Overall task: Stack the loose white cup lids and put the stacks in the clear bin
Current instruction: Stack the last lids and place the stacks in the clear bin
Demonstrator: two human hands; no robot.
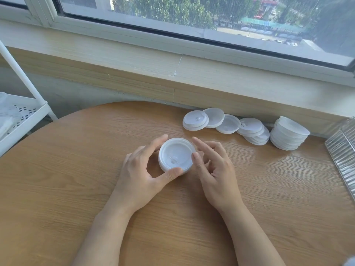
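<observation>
A short stack of white cup lids (175, 155) sits on the round wooden table (76, 189) at its middle. My left hand (141, 169) grips the stack, thumb at its near rim and fingers curled round its far left side. My right hand (213, 166) is at the stack's right side, its thumb touching the rim and its forefinger stretched out above. Several loose lids (222, 122) lie overlapping along the far edge by the wall. A taller leaning stack (289, 134) stands right of them. The ribbed clear bin (343, 150) shows at the right edge.
A white wire rack (21, 114) stands off the table's left side. A wooden sill (172, 77) and a window run along the back, just behind the loose lids.
</observation>
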